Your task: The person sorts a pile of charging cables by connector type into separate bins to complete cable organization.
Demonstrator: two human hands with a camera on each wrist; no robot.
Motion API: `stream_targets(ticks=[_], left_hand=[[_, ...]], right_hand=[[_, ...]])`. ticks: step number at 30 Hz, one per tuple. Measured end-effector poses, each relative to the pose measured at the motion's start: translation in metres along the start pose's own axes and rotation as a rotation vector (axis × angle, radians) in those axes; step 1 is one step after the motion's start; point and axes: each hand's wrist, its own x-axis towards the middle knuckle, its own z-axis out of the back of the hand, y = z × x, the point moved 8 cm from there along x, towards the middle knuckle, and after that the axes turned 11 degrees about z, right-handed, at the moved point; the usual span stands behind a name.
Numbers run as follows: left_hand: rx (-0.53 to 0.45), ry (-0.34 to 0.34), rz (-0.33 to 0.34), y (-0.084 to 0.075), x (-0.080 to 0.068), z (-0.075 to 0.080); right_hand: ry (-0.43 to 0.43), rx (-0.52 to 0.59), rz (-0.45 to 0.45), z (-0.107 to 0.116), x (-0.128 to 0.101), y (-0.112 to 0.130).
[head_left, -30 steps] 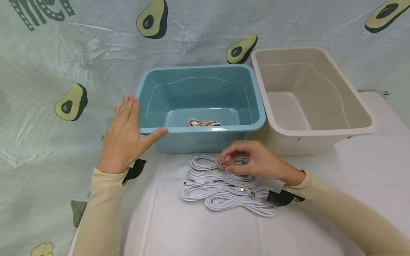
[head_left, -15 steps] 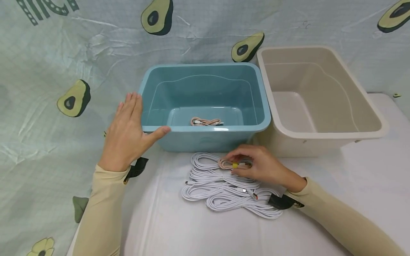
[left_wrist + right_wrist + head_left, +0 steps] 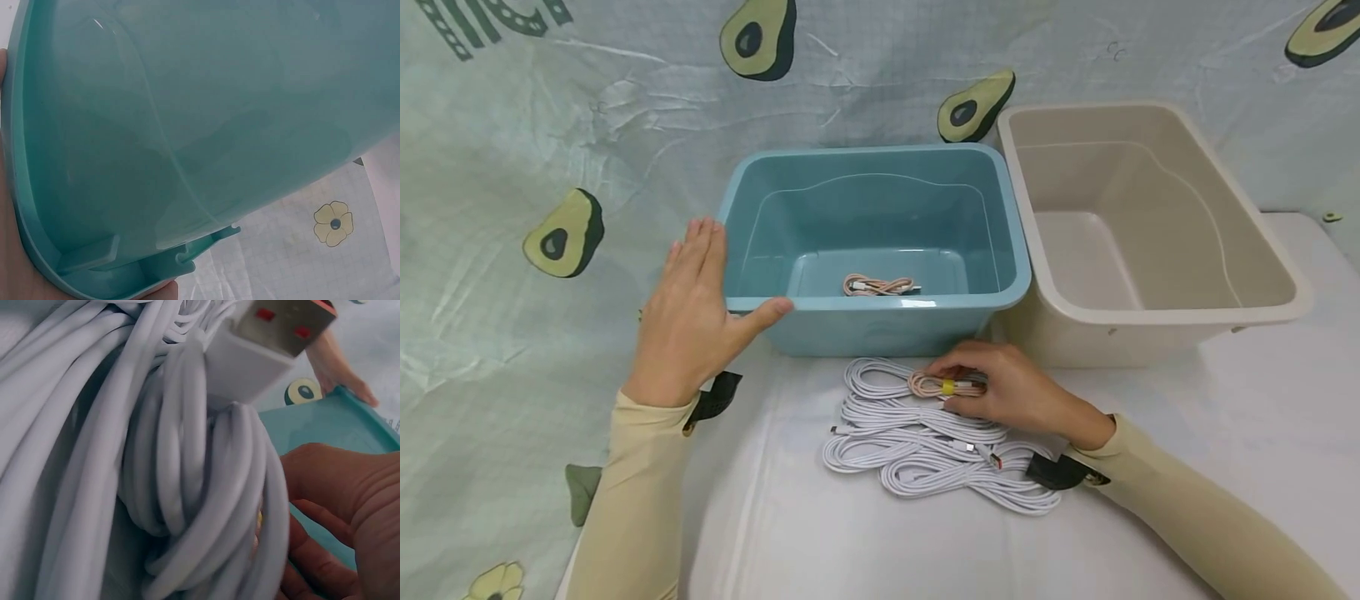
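Note:
A pinkish coiled cable [image 3: 928,385] with a yellow tie lies on the back of a pile of white coiled cables [image 3: 917,437]. My right hand [image 3: 1011,387] has its fingers along the far side of the pinkish cable and the thumb along its near side, holding it. In the right wrist view white cable loops and a USB plug [image 3: 265,337] cover most of the fingers [image 3: 319,550]. My left hand [image 3: 685,312] rests with straight fingers on the left end of the blue bin [image 3: 895,321], thumb over the front rim. Inside that bin lies another pinkish cable [image 3: 878,286].
To the right of the blue bin, touching it, stands a taller beige bin [image 3: 1157,317]. Behind both rises a pale sheet [image 3: 647,100] printed with avocados. A white cloth [image 3: 865,542] covers the table.
My right hand has shifted slightly rightward and loosened around the pinkish cable, so more of it and its yellow tie show. My left hand stays on the blue bin.

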Motion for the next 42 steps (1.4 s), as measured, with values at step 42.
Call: stream_targets(ticks=[42], left_hand=[[0.013, -0.019, -0.026, -0.0011, 0.0009, 0.0010]], right_hand=[[0.013, 0.003, -0.041, -0.0070, -0.0013, -0.0032]])
